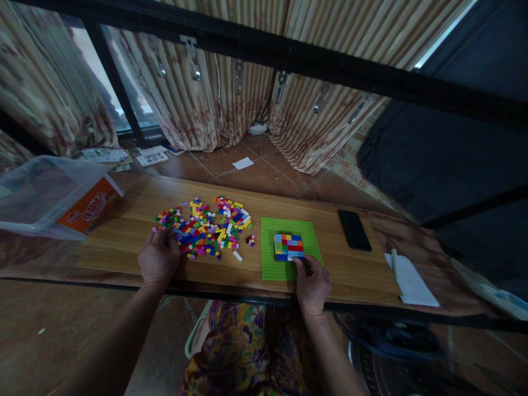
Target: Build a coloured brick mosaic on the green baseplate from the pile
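Observation:
My left hand (159, 256) is at the left edge of a loose pile of small coloured toy bricks (214, 230). Its fingers are curled down among the bricks, and whatever they grip is hidden. On the right, a green studded baseplate (270, 269) lies flat on the wooden board. A low rectangular block of joined toy bricks (289, 247), in blue, red, white, yellow and other colours, sits on it. My right hand (314, 283) reaches over the plate's front right corner, thumb and forefinger closed at the block's near right corner.
The bricks lie on a wooden board (136, 209) on a low table. A clear plastic box (45, 187) with an orange label stands at the far left. To the right are a black phone (353, 230) and white paper (414, 283) with a pen (394, 261). A dark bar crosses overhead.

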A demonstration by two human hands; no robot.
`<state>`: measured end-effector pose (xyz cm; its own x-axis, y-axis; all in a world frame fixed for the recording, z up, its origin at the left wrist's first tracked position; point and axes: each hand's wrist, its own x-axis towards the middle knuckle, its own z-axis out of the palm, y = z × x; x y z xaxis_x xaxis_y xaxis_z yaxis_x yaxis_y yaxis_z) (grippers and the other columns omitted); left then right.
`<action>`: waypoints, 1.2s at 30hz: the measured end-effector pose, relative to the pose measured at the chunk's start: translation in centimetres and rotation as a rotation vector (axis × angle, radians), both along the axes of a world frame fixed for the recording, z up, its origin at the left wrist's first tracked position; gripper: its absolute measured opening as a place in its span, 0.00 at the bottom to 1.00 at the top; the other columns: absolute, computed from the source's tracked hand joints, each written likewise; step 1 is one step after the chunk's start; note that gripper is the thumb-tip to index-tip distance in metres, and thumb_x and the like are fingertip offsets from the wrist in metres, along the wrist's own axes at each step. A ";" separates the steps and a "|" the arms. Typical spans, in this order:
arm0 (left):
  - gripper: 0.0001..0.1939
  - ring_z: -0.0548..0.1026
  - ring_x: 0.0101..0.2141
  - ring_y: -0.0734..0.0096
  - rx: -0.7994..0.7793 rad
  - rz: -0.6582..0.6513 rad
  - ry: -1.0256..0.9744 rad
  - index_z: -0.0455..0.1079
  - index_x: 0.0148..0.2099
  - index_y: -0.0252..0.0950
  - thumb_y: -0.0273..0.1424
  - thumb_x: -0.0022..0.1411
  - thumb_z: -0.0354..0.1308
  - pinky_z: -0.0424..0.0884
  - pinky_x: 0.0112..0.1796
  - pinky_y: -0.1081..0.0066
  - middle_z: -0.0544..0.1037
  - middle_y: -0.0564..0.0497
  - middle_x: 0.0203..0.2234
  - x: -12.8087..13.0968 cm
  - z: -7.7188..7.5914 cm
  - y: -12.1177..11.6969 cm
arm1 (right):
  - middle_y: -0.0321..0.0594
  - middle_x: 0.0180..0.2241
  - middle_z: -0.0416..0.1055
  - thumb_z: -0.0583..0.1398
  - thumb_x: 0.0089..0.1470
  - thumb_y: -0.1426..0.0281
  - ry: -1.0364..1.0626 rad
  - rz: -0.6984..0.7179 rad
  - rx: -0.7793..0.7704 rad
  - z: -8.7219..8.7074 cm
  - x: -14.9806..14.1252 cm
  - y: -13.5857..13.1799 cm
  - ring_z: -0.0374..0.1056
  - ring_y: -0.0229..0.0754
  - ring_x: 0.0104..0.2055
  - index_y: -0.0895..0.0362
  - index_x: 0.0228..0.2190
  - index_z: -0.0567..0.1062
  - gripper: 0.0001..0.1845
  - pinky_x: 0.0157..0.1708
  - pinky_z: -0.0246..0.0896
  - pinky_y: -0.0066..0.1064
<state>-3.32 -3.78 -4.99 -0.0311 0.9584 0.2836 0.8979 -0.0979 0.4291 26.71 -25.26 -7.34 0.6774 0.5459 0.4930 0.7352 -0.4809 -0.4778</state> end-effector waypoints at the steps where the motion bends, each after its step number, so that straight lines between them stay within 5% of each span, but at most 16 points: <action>1: 0.17 0.74 0.41 0.57 0.007 -0.002 -0.002 0.73 0.48 0.36 0.36 0.62 0.49 0.69 0.39 0.65 0.76 0.42 0.41 0.0 -0.1 0.0 | 0.51 0.38 0.78 0.54 0.59 0.47 0.002 0.005 -0.005 0.0 0.0 0.0 0.72 0.50 0.38 0.59 0.39 0.78 0.28 0.44 0.60 0.41; 19: 0.17 0.75 0.41 0.58 0.007 0.000 0.000 0.72 0.48 0.37 0.34 0.61 0.49 0.69 0.39 0.64 0.77 0.43 0.42 -0.2 -0.4 0.1 | 0.51 0.36 0.79 0.66 0.45 0.51 0.498 -0.107 0.201 1.5 -0.3 0.8 0.74 0.53 0.40 0.60 0.34 0.80 0.25 0.44 0.64 0.42; 36: 0.18 0.75 0.42 0.57 -0.027 0.002 0.021 0.73 0.49 0.37 0.34 0.62 0.48 0.68 0.39 0.65 0.77 0.43 0.43 -0.1 -0.1 0.2 | 0.54 0.38 0.79 0.64 0.47 0.49 0.409 -0.147 0.211 1.0 -1.0 1.1 0.73 0.53 0.41 0.62 0.36 0.80 0.28 0.46 0.63 0.43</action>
<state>-3.42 -3.62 -5.13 -0.0270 0.9658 0.2580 0.9068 -0.0850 0.4130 25.71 -24.18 -6.37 0.9013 0.3466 0.2598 0.3982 -0.4272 -0.8117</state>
